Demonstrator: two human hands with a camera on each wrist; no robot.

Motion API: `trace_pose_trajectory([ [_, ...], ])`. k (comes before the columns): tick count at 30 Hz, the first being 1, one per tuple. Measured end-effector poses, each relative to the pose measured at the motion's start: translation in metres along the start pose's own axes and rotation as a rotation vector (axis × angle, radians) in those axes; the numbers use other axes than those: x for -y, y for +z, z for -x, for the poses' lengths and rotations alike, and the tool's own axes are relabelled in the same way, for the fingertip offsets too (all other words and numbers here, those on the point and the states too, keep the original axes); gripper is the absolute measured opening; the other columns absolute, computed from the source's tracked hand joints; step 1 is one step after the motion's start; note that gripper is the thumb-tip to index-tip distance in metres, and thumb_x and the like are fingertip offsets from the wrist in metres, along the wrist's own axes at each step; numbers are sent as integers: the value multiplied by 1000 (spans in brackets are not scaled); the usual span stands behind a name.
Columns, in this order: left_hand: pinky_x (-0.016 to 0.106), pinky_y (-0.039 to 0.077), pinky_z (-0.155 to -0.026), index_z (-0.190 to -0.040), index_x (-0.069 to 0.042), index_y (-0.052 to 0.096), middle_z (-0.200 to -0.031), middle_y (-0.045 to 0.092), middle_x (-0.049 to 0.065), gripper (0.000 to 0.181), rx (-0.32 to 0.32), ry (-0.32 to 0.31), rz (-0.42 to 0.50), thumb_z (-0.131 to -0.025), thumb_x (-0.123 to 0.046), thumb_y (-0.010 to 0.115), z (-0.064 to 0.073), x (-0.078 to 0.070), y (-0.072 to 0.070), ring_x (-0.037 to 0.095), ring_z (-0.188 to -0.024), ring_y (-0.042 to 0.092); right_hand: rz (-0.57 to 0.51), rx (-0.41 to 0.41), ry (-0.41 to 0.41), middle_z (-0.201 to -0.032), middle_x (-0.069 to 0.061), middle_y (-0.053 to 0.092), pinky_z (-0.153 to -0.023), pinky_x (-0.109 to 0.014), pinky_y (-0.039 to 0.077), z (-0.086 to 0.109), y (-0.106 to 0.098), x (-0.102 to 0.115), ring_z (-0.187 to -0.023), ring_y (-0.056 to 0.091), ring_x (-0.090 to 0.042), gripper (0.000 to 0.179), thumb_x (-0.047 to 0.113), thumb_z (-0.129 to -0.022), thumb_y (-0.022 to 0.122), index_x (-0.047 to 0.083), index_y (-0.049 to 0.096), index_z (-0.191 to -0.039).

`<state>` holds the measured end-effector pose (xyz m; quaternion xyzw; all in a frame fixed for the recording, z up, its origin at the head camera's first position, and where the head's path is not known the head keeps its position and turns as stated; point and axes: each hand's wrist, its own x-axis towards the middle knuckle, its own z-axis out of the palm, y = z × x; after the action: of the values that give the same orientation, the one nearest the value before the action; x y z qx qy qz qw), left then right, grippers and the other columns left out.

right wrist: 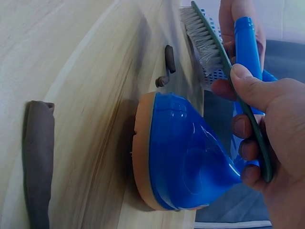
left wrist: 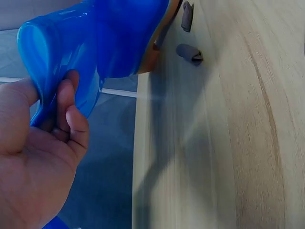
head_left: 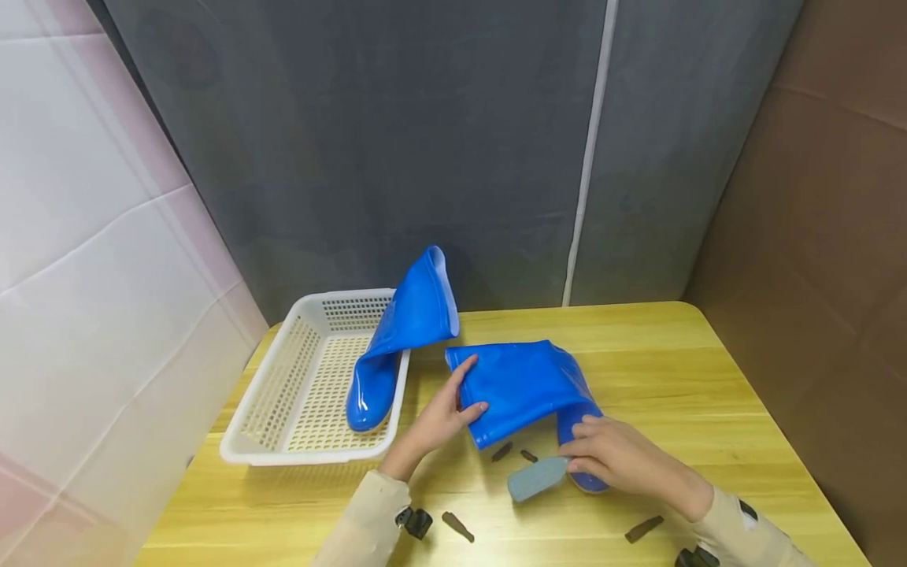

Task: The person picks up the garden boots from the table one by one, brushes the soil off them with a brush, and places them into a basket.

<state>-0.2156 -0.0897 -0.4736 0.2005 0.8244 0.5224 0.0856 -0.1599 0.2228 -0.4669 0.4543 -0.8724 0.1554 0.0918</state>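
Note:
A blue rubber boot (head_left: 520, 386) stands over the table, its shaft bent over toward the left and its tan sole low on the wood. My left hand (head_left: 442, 413) pinches the rim of that shaft between thumb and fingers, as the left wrist view also shows. In my right hand (head_left: 620, 457) is a grey-green brush (right wrist: 221, 52) with pale bristles, the fingers curled round its handle. The brush head (head_left: 536, 479) points left, beside the boot's foot (right wrist: 183, 157), and its bristles face down toward the table.
A white plastic basket (head_left: 237, 429) at the left holds a second blue boot (head_left: 414, 307), its shaft leaning out over the right rim. Several brown pieces lie on the table, among them one at the front left (head_left: 457, 526) and one at the right (head_left: 643, 529). Walls enclose the table.

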Motion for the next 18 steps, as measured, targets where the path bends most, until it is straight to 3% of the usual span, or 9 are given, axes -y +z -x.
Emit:
trace_pose_trajectory([
  [4,55,50,-103,-156,-19,22,-157,31,26,70,5,-5,39,-98,-19,61,-3,-1,0,46,-133,49,0,-12,0,-83,19,58,-66,-10,38,4,0,-2,-77,38,5,21,34,-97,61,23,76,-106],
  [9,55,52,-101,-155,-17,25,-156,32,25,68,-6,33,64,-98,-15,62,-8,-4,0,45,-131,51,-2,-51,-36,-81,18,54,-66,-9,36,7,1,-4,-75,37,5,16,30,-95,64,23,75,-104],
  [14,53,53,-99,-155,-13,26,-156,33,25,67,-2,66,96,-98,-12,61,-14,-13,-4,44,-129,54,1,-87,-68,-79,18,53,-66,-8,34,10,1,-6,-75,36,6,11,27,-94,66,24,75,-101],
  [18,52,54,-99,-155,-12,26,-156,35,23,67,-11,81,71,-98,-14,61,-18,-21,-6,41,-128,55,13,-99,-72,-79,18,52,-67,-8,34,13,1,-7,-75,36,5,11,27,-93,67,25,75,-100],
])
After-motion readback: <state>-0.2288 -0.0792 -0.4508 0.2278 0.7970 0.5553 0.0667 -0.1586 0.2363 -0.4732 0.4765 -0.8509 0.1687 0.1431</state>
